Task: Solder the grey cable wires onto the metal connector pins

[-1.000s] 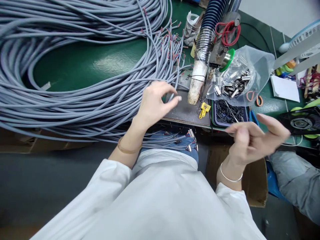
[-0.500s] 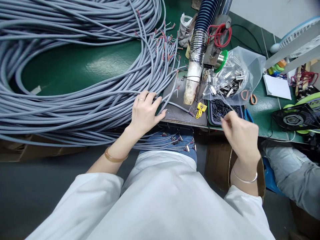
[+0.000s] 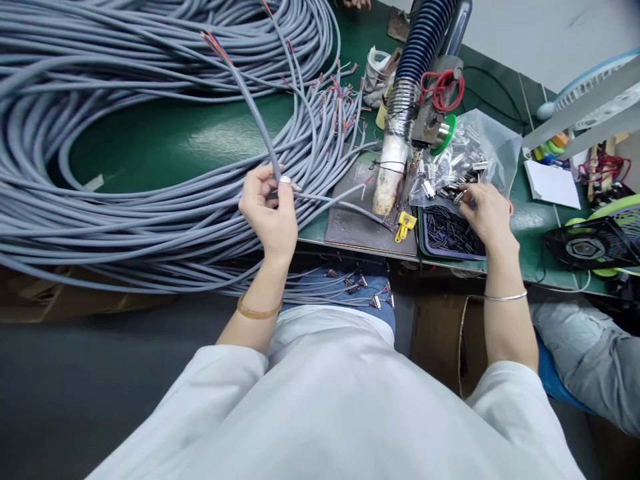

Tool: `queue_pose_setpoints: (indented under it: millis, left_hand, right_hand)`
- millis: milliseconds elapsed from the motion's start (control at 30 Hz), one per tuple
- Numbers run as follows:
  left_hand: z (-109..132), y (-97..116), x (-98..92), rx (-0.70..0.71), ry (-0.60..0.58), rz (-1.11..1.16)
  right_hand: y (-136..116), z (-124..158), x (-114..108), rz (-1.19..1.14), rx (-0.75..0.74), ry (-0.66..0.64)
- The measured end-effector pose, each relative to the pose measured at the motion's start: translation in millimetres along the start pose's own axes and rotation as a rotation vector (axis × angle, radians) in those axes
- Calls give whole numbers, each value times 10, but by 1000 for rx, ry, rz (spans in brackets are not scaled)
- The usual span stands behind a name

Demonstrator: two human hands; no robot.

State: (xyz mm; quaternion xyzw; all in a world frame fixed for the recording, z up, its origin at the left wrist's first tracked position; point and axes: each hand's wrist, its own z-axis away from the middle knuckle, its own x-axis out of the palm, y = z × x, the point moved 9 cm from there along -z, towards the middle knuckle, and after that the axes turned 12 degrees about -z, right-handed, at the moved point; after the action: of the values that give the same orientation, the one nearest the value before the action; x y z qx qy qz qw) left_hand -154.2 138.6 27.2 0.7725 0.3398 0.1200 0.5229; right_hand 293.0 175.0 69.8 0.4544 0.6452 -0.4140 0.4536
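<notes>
My left hand [image 3: 269,212] is closed around a grey cable [image 3: 250,107] and holds it lifted, its stripped end with red and blue wires pointing up and to the left. A second grey cable [image 3: 345,203] runs from that hand across the grey work plate [image 3: 357,230]. My right hand [image 3: 485,210] reaches into the dark tray of small black pieces [image 3: 450,233], just below the clear bag of metal connectors [image 3: 463,167]. Its fingertips are bent down at the bag's mouth; what they pinch is hidden.
A huge coil of grey cables [image 3: 125,200] covers the green bench [image 3: 165,133]. A ribbed blue hose with a white tip [image 3: 400,133] hangs over the plate beside a yellow clip [image 3: 404,225]. Finished cable ends with connectors lie on my lap [image 3: 357,283]. Another person's leg [image 3: 585,353] is at right.
My left hand picked one cable out of the bundle and raised it. My right hand moved from mid-air forward to the tray and bag.
</notes>
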Motion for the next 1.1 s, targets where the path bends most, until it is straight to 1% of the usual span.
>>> queue_pose_setpoints:
  millis: [67,167,200,267,300,367,400,467,500,533,567,600,667,733,767,833,933,1000,1100]
  left_hand:
    - [55,-2,13,-19,-28,51]
    - [92,18,18,-58,-50,155]
    - [94,45,33,-76,-82,206]
    - [106,163,99,-114,-214,325]
    - [134,259,152,-133,-315,390]
    - [283,517,300,-171,-585,524]
    - [440,668,412,-198,-783,585]
    - [911,930,622,-283,-1225,659]
    - [1136,1017,686,-333,-1384,701]
    - [1301,1053,741,-395,-1462,741]
    - [1401,1030,799,-464,-1458,774]
    - [1451,947,856,-531,-1397,774]
    - [1471,697,920,-641,-1214,743]
    - [1438,439,899,-682,-1049,656]
    - [1432,350,877,-690,-1009,620]
    - [1444,258,847,-697,-994,578]
    - [1481,268,864,-691,-1023,579]
    - [1490,304,904,-675,-1022,589]
    - [1507,348,968,-659,-1026,585]
  right_hand:
    - [87,3,-2,49,-8,-13]
    - [155,-6,-34,100,-10,19]
    - [158,-9,-46,104,-11,34]
    - [145,-10,-52,93,-14,51]
    - [132,-9,-39,79,-16,46]
    - [98,0,2,34,-19,21]
    - [79,7,19,2,-17,12]
    - [26,33,7,-75,-4,29]
    - [-15,56,-27,-121,2,56]
    - [-67,89,-82,-176,10,92]
    - [-128,137,-155,-239,20,139]
    - [-194,201,-242,-316,39,192]
    - [-325,383,-433,-519,105,322]
    - [-490,594,-549,-735,175,403]
    - [-585,691,-559,-857,206,414]
    - [-800,847,-528,-1047,230,417]
    - [-1033,989,-382,-1220,281,462]
    - [-1116,1038,-262,-1257,336,527]
    - [-1178,1090,-133,-1249,412,638]
